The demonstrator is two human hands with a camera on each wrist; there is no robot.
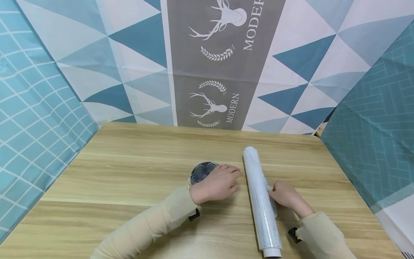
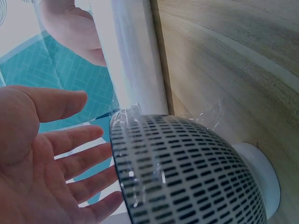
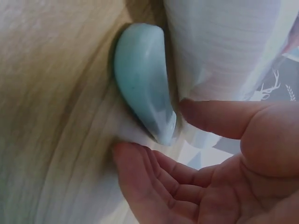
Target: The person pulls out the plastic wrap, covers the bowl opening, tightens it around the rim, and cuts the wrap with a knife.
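A patterned bowl with rows of dark dashes and a white foot stands on the table. Clear cling film clings to its rim and outer side. My left hand reaches across the bowl, fingers extended and fingertips right at the rim in the left wrist view. To its right lies a long roll of cling film. A pale green curved plastic piece lies on the table close beside this roll. My right hand is at the tapered end of that piece, thumb and fingers spread apart around it.
The wooden table runs back to a patterned curtain printed with deer heads. Blue tiled cloth hangs on the left and teal cloth on the right. A black wrist strap shows at my right sleeve.
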